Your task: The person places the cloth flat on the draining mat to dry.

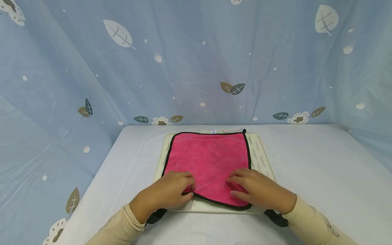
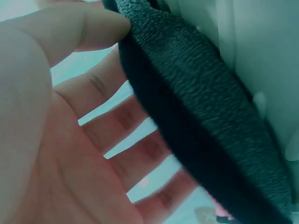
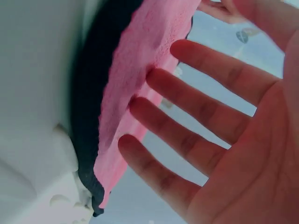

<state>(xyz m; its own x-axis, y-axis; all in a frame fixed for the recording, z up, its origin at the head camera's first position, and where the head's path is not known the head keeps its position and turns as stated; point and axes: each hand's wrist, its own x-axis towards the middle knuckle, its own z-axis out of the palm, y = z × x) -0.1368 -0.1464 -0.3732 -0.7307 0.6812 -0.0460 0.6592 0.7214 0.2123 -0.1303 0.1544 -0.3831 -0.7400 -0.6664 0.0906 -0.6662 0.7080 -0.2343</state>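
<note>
A square pink cloth [image 1: 208,160] with black edging lies spread over a cream board [image 1: 260,154] with raised ridges. My left hand [image 1: 171,189] is at its near-left corner, pinching the near edge between thumb and fingers. In the left wrist view, the cloth's dark fuzzy underside [image 2: 196,88] shows beside the thumb, with the other fingers reaching behind the edge. Over the near-right part, my right hand [image 1: 257,187] has its fingers loosely bent. The right wrist view shows these fingers [image 3: 205,107] spread apart, their tips touching or just above the pink side, gripping nothing.
The board rests on a white-covered table [image 1: 321,163]. Blue curtains [image 1: 196,68] with leaf prints hang behind and at the left. A small black loop [image 1: 244,131] sticks out at the cloth's far-right corner. Black straps circle both wrists.
</note>
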